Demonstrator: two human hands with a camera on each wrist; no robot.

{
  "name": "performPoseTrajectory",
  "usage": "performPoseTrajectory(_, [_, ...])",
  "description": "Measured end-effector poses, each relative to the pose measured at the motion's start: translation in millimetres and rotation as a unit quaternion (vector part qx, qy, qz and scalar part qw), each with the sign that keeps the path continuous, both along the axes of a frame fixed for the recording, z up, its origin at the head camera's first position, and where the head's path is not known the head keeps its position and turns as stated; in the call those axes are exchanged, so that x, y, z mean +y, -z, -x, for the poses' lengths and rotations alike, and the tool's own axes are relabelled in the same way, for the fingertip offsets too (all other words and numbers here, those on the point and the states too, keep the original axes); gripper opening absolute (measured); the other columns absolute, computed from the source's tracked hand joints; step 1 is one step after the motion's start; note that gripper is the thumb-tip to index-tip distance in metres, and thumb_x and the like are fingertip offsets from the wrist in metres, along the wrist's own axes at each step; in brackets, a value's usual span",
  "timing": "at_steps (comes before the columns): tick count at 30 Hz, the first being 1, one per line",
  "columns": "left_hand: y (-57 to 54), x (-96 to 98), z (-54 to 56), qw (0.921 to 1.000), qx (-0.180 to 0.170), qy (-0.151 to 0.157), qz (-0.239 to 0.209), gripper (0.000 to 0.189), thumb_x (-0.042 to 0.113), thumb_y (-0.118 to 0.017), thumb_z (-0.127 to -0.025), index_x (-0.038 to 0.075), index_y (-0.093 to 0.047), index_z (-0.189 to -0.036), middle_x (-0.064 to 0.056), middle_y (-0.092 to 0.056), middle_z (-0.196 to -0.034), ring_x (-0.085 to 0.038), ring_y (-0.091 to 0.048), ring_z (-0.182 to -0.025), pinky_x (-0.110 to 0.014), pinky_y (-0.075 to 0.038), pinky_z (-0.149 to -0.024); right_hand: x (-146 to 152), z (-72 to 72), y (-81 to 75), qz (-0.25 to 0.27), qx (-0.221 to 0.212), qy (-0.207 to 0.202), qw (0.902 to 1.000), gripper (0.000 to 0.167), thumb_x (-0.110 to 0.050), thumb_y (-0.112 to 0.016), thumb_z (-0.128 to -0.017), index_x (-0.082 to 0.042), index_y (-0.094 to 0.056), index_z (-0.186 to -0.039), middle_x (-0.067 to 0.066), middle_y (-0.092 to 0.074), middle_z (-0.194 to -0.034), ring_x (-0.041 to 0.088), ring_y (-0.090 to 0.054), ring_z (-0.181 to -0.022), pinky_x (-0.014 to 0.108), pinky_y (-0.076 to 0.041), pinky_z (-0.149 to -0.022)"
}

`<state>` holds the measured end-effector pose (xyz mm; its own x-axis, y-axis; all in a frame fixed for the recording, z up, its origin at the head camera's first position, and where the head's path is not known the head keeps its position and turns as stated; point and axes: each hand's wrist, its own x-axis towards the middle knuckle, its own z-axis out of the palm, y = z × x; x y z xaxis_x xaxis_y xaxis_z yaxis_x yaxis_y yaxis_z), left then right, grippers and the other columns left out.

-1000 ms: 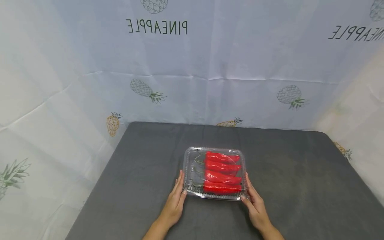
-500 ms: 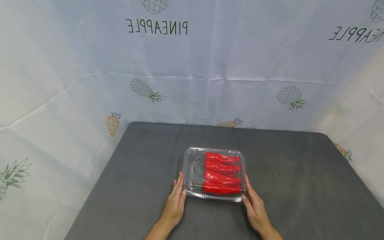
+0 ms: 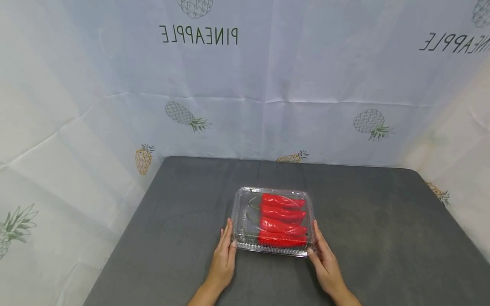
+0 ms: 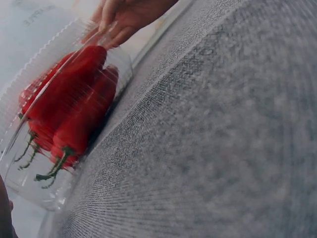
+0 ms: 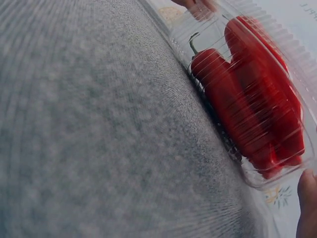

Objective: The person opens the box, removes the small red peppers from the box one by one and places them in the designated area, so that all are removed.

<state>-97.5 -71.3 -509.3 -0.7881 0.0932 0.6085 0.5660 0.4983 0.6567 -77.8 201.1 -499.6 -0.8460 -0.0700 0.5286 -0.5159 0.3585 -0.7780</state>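
A clear plastic clamshell box (image 3: 241,217) sits in the middle of the table, its lid down. Several red peppers (image 3: 283,213) with green stems lie side by side inside, stems toward the left. At the box's left side, my left hand (image 3: 222,264) holds the near corner, thumb at the front and fingers along the side. My right hand (image 3: 328,268) grips the right near corner in the same way. In the left wrist view, the right hand (image 4: 132,17) shows at the box's far end. Part of the right thumb (image 5: 307,198) appears in the right wrist view.
The dark grey table (image 3: 183,191) extends around the box on all sides. Behind it hangs a pale cloth (image 3: 306,72) printed with pineapples, and more of this cloth (image 3: 57,191) covers the left side.
The box and both hands stay almost in place. My left hand and the box's left end have shifted very slightly left; the whole view moves a little too.
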Motion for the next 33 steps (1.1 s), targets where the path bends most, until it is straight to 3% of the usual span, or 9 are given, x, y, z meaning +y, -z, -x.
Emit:
performPoseTrajectory(3, [1.1,-2.5,0.6,0.9988,-0.026,0.018,-0.038,0.063,-0.004,-0.047,-0.092,-0.006,-0.016,-0.146,-0.031,-0.033,-0.143,-0.008,-0.018,-0.141,-0.01,-0.009,-0.113,-0.3,3.3,0.9,0.046,0.008,-0.041,0.9981,0.077,0.025,-0.047,-0.08,0.006,-0.011,-0.146,0.007,-0.009,-0.158,0.0,-0.013,-0.142,0.003,-0.02,-0.106])
performPoseTrajectory(6, [3.7,-3.7,1.7,0.9949,-0.05,0.046,-0.075,0.066,-0.004,-0.044,-0.093,-0.005,-0.007,-0.147,-0.032,-0.029,-0.144,-0.005,-0.017,-0.141,-0.006,-0.01,-0.11,-0.3,4.1,1.0,0.075,0.014,-0.06,0.9953,0.08,0.027,-0.045,-0.08,0.007,-0.005,-0.146,0.001,-0.007,-0.158,-0.001,-0.014,-0.141,0.003,-0.02,-0.106])
performPoseTrajectory(13, [8.2,-6.6,5.6,0.9741,-0.112,0.118,-0.157,0.051,-0.005,-0.038,-0.095,-0.015,-0.018,-0.141,-0.036,-0.032,-0.14,0.002,-0.027,-0.133,-0.006,-0.02,-0.105,0.3,8.3,6.7,0.099,0.056,-0.105,0.9879,0.079,0.034,-0.04,-0.074,0.016,-0.004,-0.142,0.005,-0.014,-0.157,0.004,-0.018,-0.142,0.007,-0.02,-0.109])
performPoseTrajectory(18, [7.1,-7.7,6.3,0.9641,-0.164,0.125,-0.167,0.043,0.003,-0.035,-0.099,-0.01,-0.029,-0.139,-0.032,-0.033,-0.143,-0.01,-0.029,-0.133,-0.006,-0.023,-0.105,1.0,7.3,6.7,0.085,0.041,-0.08,0.9923,0.076,0.03,-0.042,-0.077,0.014,-0.01,-0.143,0.003,-0.016,-0.156,0.003,-0.02,-0.141,0.006,-0.021,-0.108])
performPoseTrajectory(23, [4.7,-7.9,6.3,0.9601,-0.186,0.123,-0.169,0.041,0.006,-0.036,-0.1,-0.01,-0.032,-0.138,-0.03,-0.034,-0.143,-0.023,-0.03,-0.133,-0.006,-0.025,-0.104,0.8,6.1,4.0,0.061,0.018,-0.051,0.9967,0.07,0.024,-0.045,-0.081,0.012,-0.015,-0.143,0.0,-0.018,-0.156,0.001,-0.02,-0.14,0.004,-0.022,-0.106])
performPoseTrajectory(29, [4.2,-7.5,6.4,0.96,-0.186,0.121,-0.171,0.041,0.006,-0.036,-0.1,-0.009,-0.032,-0.138,-0.03,-0.035,-0.143,-0.012,-0.031,-0.132,-0.006,-0.025,-0.104,-0.3,5.9,2.2,0.064,0.009,-0.046,0.9969,0.068,0.023,-0.045,-0.082,0.013,-0.017,-0.143,-0.001,-0.019,-0.156,-0.001,-0.02,-0.14,0.004,-0.023,-0.105])
performPoseTrajectory(33, [5.4,-7.1,6.1,0.9596,-0.183,0.122,-0.175,0.041,0.006,-0.036,-0.1,-0.009,-0.032,-0.138,-0.03,-0.035,-0.143,-0.006,-0.031,-0.131,-0.006,-0.025,-0.104,-0.6,5.3,-0.7,0.094,-0.002,-0.051,0.9943,0.067,0.023,-0.045,-0.083,0.01,-0.018,-0.143,-0.003,-0.022,-0.155,-0.001,-0.023,-0.139,0.005,-0.024,-0.105])
